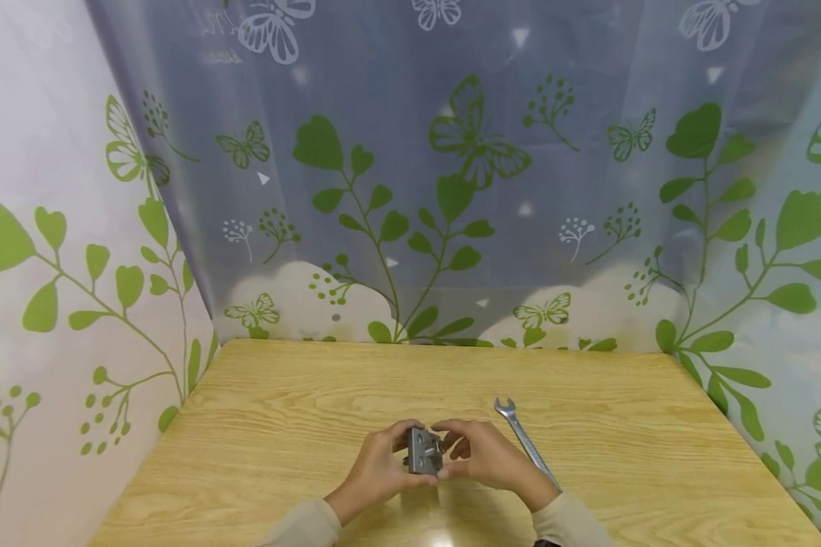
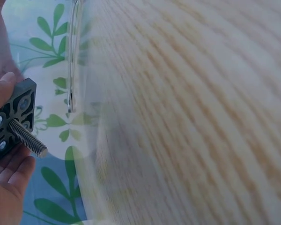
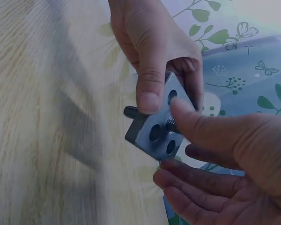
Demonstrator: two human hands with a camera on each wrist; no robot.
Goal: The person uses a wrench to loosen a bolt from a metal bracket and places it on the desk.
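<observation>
A dark grey square metal plate (image 1: 420,453) with round holes is held up in front of me, above the table. My left hand (image 1: 378,465) grips it by its edges, the thumb lying along one side in the right wrist view. A threaded bolt (image 2: 29,138) runs through the plate's middle and sticks out of its ribbed face. On the holed face, more bolt thread (image 3: 171,124) shows beside my right thumb. My right hand (image 1: 491,457) pinches at this end of the bolt with thumb and forefinger, its other fingers loosely bent. The thumb partly hides the bolt's end.
An open-ended wrench (image 1: 525,441) lies slantwise on the wood-grain table (image 1: 301,403), just beyond my right hand and forearm. Patterned curtains (image 1: 383,190) with leaves and butterflies hang behind the table and along both sides.
</observation>
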